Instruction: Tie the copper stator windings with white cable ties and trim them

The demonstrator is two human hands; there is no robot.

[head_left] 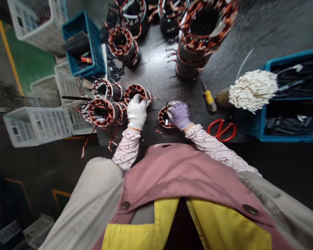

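On the dark grey desk [159, 74], the white-gloved left hand [137, 113] has its fingers at the open top of a round, copper-wound metal stator [130, 91]; whether its grip is clenched, I cannot tell. The purple-gloved right hand [181, 114] grasps the right side of a smaller copper-wound ring [161, 116] near the front edge. 1 yellow-handled screwdriver [209, 98] lies farther right.

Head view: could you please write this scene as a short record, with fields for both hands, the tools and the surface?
Left hand: white-gloved, touching a copper-wound ring
Right hand: purple-gloved, touching a smaller copper-wound ring
Grip firmness: cannot be told
Tools, right side: yellow-handled screwdriver, red-handled scissors
Surface: dark tabletop
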